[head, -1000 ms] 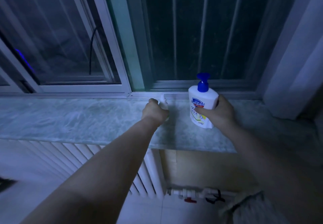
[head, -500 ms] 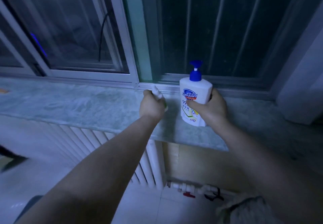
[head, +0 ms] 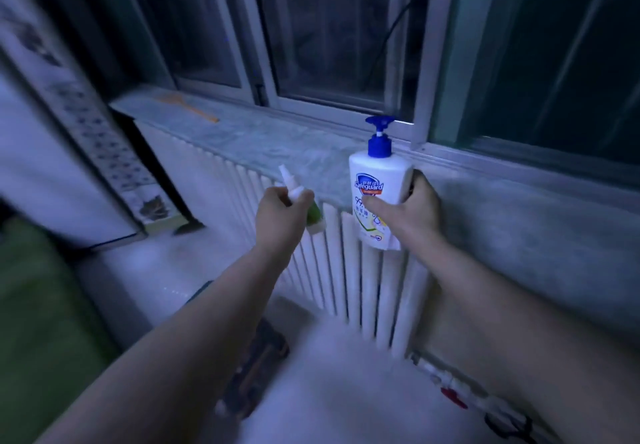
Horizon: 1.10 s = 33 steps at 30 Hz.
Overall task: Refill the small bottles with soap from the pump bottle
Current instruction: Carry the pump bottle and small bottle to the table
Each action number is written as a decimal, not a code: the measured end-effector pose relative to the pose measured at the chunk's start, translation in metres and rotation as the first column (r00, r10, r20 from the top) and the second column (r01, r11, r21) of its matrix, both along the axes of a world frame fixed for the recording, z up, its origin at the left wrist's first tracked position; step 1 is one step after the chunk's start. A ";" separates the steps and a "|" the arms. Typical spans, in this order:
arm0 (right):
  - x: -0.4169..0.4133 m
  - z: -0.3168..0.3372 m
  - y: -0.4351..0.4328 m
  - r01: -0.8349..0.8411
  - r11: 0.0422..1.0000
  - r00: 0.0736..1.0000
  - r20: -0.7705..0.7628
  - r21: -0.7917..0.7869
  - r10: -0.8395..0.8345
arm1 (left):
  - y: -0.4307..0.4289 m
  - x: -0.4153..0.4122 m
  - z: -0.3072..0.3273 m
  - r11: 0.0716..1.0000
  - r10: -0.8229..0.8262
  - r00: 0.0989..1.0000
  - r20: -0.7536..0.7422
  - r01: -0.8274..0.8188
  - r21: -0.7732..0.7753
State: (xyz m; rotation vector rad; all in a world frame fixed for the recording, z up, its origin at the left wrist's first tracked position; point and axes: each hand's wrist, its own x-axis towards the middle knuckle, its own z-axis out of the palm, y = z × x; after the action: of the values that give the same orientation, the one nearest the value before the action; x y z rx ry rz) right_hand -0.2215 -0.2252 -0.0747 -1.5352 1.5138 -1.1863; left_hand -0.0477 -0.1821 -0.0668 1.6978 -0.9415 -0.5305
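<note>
— How do the arms lie?
— Both stretch forward, side by side.
— And the hands?
— The left hand [head: 277, 215] is clenched round a small bottle [head: 313, 215], its white nozzle poking up and left. The right hand [head: 414, 211] grasps the pump bottle [head: 377, 173], thumb across the label, fingers round its right side.
— Where are the bottles?
— Near each other but apart, the pump bottle upright on the right, both in front of the sill [head: 263, 142] edge and radiator [head: 346, 280].

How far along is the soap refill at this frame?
Done: only the pickup. In hand: the left hand grips the small bottle, white top on; the right hand holds the pump bottle, both off the windowsill. Left: opening it and pumping soap in.
</note>
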 end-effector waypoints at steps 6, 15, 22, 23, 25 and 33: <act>0.095 0.002 0.057 -0.244 0.969 0.967 -0.062 0.045 0.247 | 0.097 0.093 0.007 0.989 0.140 0.990 0.013 -0.141 0.038; 0.219 -0.001 0.170 -0.523 0.849 0.847 -0.058 0.080 0.528 | 0.248 0.191 0.001 0.903 0.426 0.905 -0.008 -0.424 0.064; 0.313 -0.005 0.274 -0.697 0.715 0.715 -0.032 0.061 0.699 | 0.380 0.255 -0.010 0.750 0.661 0.750 -0.038 -0.659 0.055; 0.329 -0.006 0.290 -0.721 0.691 0.690 -0.032 0.059 0.723 | 0.404 0.264 -0.011 0.726 0.688 0.724 -0.052 -0.686 0.058; 0.358 -0.007 0.324 -0.775 0.629 0.629 -0.028 0.055 0.777 | 0.451 0.279 -0.015 0.664 0.748 0.661 -0.060 -0.745 0.060; 0.451 -0.010 0.456 -0.947 0.313 0.310 -0.057 0.073 0.949 | 0.609 0.298 -0.016 0.411 0.910 0.410 -0.058 -0.911 0.021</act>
State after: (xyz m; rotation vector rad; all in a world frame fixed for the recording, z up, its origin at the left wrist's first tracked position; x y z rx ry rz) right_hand 0.2297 0.2308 -0.0845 -1.9949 0.3485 -0.3324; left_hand 0.2501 0.4268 -0.0825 1.8703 0.1613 0.1975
